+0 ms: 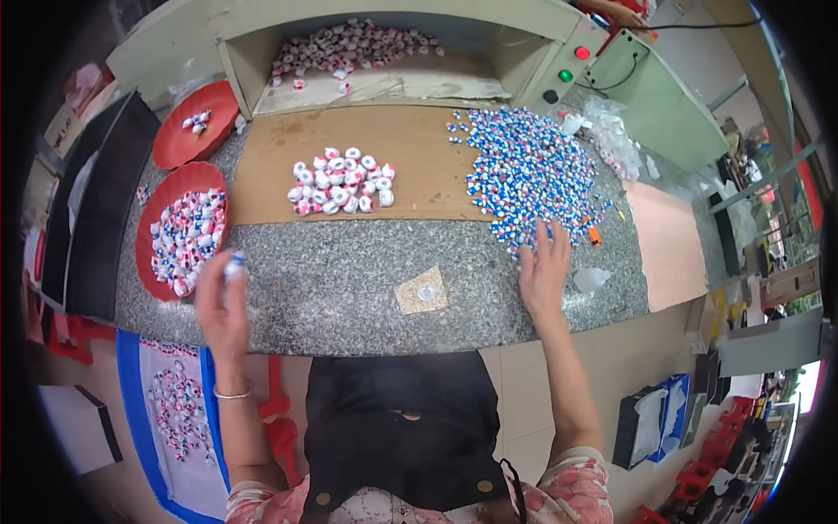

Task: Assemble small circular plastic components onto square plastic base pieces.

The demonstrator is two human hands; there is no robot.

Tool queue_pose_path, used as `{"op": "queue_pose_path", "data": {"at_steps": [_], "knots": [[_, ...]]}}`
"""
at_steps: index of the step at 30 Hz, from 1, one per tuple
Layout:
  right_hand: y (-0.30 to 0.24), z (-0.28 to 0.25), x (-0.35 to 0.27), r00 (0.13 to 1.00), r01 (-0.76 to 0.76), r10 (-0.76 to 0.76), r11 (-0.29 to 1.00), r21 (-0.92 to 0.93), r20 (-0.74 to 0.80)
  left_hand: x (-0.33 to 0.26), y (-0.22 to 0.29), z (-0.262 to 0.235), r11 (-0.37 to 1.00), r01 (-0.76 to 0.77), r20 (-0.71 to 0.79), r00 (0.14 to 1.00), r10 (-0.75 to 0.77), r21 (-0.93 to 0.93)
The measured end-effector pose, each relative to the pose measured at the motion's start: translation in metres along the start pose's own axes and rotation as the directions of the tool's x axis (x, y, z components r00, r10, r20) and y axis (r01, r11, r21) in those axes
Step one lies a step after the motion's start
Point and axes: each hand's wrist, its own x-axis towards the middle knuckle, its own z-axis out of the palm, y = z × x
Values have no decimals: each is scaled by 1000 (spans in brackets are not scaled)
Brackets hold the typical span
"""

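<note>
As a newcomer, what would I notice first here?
Probably the heap of tiny blue, white and pink pieces right of centre on the bench, the right hand at its near edge. At left, the left hand holds a blue-and-white piece beside a filled red bowl.

We see a grey speckled stone desk [332,288] with a pale green metal cabinet [524,24] along its back, open at the front. At the cabinet's right, a flat pale green panel [676,109] slopes away. Below, we look down on a floor [524,384] of large beige tiles. Red plastic stools [698,479] cluster at the lower right, near a bright, washed-out opening [808,389] at the far right edge.
</note>
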Motion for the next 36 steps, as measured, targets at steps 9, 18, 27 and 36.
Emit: {"op": "queue_pose_path", "data": {"at_steps": [9,18,27,36], "knots": [[-42,38,7,974,-46,21,993,109,226,12,-46,-72,892,103,-39,995,-96,440],[5,59,69,963,107,-65,983,-149,261,37,-55,-53,845,4,-24,1000,11,535],[-2,9,37,978,172,-192,961,218,77,80,-69,-71,862,92,139,973,-185,498],[-19,-37,-29,982,18,-78,946,325,173,93,-20,-9,777,-227,89,972,216,587]]}}
